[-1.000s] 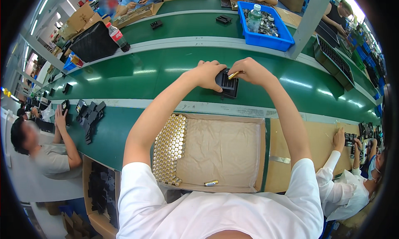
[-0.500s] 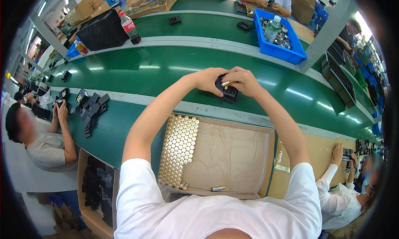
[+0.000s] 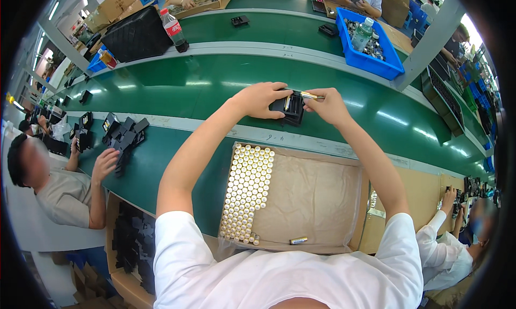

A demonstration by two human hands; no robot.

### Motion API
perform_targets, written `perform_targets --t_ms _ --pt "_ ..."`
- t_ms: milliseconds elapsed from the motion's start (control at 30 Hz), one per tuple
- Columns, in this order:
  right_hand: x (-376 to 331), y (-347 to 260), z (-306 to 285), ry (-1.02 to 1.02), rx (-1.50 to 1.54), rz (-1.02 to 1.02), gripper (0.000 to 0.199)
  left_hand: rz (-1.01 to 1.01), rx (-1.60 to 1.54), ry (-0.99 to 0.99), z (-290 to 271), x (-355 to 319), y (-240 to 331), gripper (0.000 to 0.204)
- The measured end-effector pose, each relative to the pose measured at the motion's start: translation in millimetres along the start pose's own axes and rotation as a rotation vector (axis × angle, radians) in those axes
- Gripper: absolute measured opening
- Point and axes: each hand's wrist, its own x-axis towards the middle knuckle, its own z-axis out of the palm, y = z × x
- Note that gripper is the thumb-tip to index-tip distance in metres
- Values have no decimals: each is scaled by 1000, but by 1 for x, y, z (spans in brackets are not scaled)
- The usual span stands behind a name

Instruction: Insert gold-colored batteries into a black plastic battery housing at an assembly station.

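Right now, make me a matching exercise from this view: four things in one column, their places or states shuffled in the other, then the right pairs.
Column one
1. left hand
2. right hand
3. lone battery
4. blue bin

Column two
A. lying on its side in the cardboard box
B. holding a bottle among small metal parts
C. pinching a gold-and-silver battery
D. gripping the black case

Pairs: 1-D, 2-C, 3-A, 4-B
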Motion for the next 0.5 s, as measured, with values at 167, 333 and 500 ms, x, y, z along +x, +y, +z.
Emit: perform_targets --t_ms 167,333,500 --pt "3 0 35 -34 -81 -73 25 -44 181 -68 -6 -15 -2 72" --pt "19 -4 70 147 -505 -436 19 -132 -48 78 -2 -32 -11 76" --pt "25 -12 89 158 -500 -404 17 -203 -202 263 16 -46 -12 80"
